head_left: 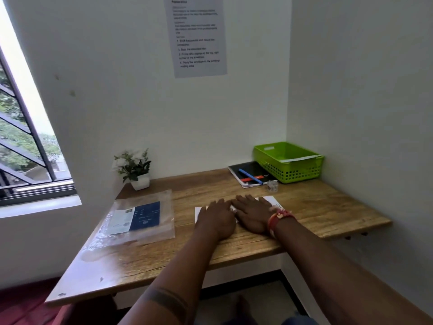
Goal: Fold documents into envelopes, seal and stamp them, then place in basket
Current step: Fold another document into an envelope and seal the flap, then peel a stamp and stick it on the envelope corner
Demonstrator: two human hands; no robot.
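A: Nearest us are the 2 forearms, reaching out over the near edge of the wooden desk (pixel 257 245). What are the hands doing?

B: The left hand (pixel 216 220) and the right hand (pixel 254 213) both lie flat, fingers straight and together, pressing down on a white paper (pixel 269 200) near the middle of the desk. Neither hand grasps anything. The right wrist wears red thread bands (pixel 278 218).

A: Is that paper a document or an envelope?

B: I cannot tell; the hands cover most of it. Only its left edge and far right corner show.

A: How does it lie?

B: Flat, with its long axis running left to right, tilted slightly so the right end sits farther away.

A: How would it handle?

B: I'd judge it light, thin and limp, apt to slide on the smooth wood. It creases easily, so flat palms pin it well. To lift it, pinch a free corner or edge, probably the far right one.

A: And the destination?

B: The green basket (pixel 289 161) stands in the far right corner, with 1 white sheet or envelope already resting across its rim. Just beside it lie a dark notebook (pixel 249 171) with 2 pens on top and a small tape roll (pixel 272 186).

A: On the left?

B: A clear plastic packet (pixel 138 219) with a blue card inside, and a small potted plant (pixel 134 167) behind it.
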